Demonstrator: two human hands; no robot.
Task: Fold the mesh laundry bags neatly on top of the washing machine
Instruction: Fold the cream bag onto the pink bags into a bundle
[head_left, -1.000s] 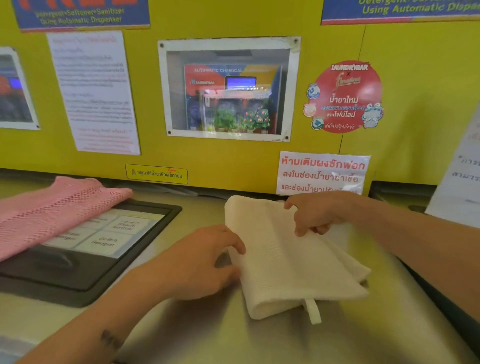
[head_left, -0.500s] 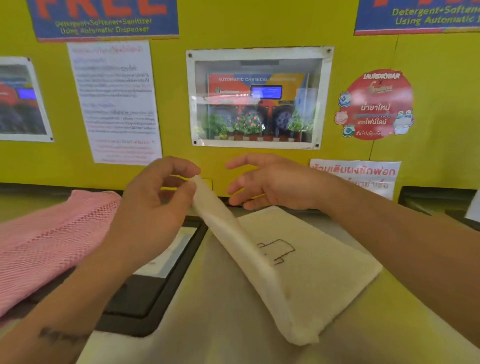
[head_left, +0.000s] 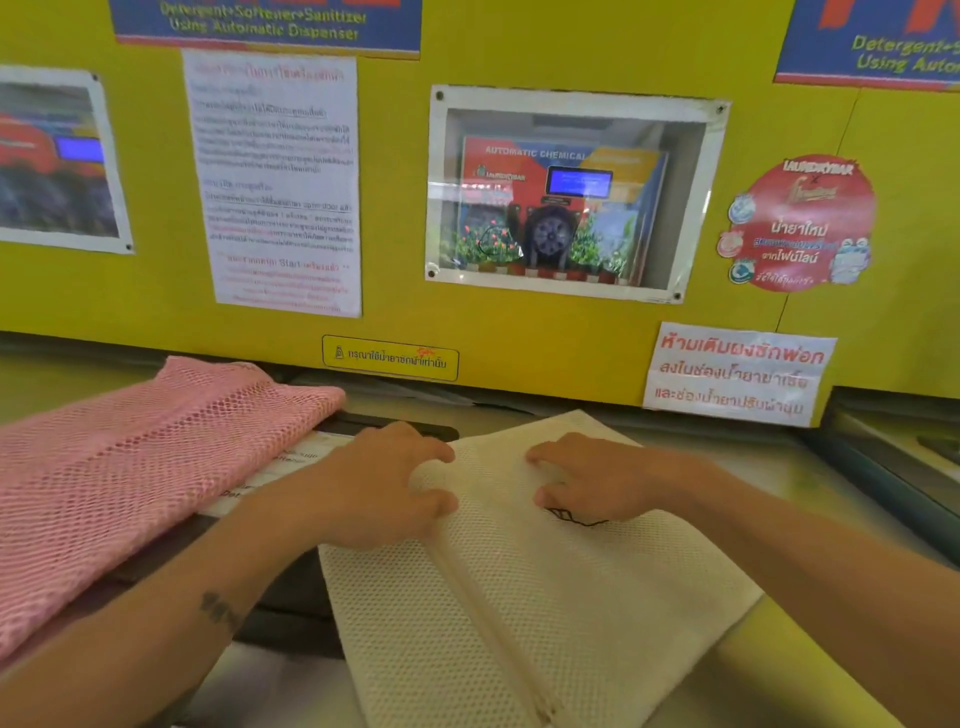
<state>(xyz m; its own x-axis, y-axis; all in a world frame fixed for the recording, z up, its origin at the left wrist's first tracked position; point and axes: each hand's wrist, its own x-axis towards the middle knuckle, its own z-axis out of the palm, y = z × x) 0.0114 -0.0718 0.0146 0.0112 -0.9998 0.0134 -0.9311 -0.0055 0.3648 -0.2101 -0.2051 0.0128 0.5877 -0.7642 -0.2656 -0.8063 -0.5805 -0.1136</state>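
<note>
A cream mesh laundry bag (head_left: 545, 597) lies spread open on the washing machine top (head_left: 779, 670), with a crease running down its middle. My left hand (head_left: 387, 486) rests on the bag's upper left part, fingers curled against the cloth. My right hand (head_left: 597, 480) lies flat on the upper right part, partly covering a small black drawing. A pink mesh laundry bag (head_left: 119, 478) lies folded to the left, apart from both hands.
A black panel (head_left: 291, 587) with labels sits in the machine top, partly under the pink bag and the cream bag's left edge. A yellow wall (head_left: 405, 291) with posters and a dispenser window rises right behind. Another machine's edge (head_left: 893, 467) is at the right.
The cream bag went from a folded bundle to being lifted open by my left hand, and now lies unfolded flat. Both hands have come down onto its upper half.
</note>
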